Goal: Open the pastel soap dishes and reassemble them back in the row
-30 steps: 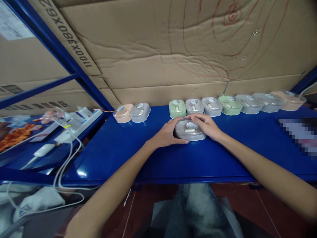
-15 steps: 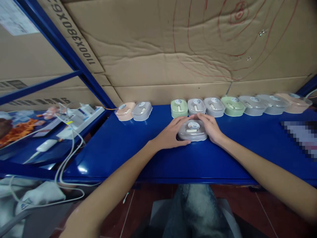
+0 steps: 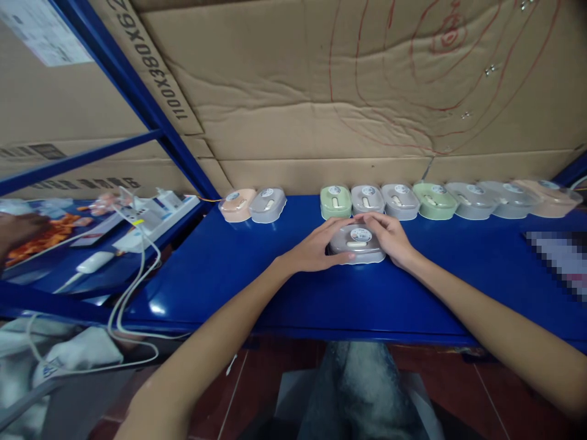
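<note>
A grey plastic box (image 3: 364, 247) with a clear lid, a round label and a pale bar on top stands on the blue table. Around its left side curves my left hand (image 3: 316, 247), fingers along the back and thumb against the front. My right hand (image 3: 389, 237) is cupped over the right and back side, its fingertips meeting those of the left at the back edge. Just behind the hands are a green lidded box (image 3: 335, 205) and a similar grey box (image 3: 367, 205).
More lidded boxes line the cardboard wall (image 3: 275, 134), with a peach box (image 3: 237, 208) at the left end. White cables (image 3: 120, 305) hang over the table's left side. Beyond a blue frame, another person's hand (image 3: 21, 231) is over orange pieces (image 3: 55, 239) near a power strip (image 3: 167, 221).
My left thumb has risen from the box's base to the front of its lid, and my right thumb has bent in over the lid. The other person's hand has moved further into view.
</note>
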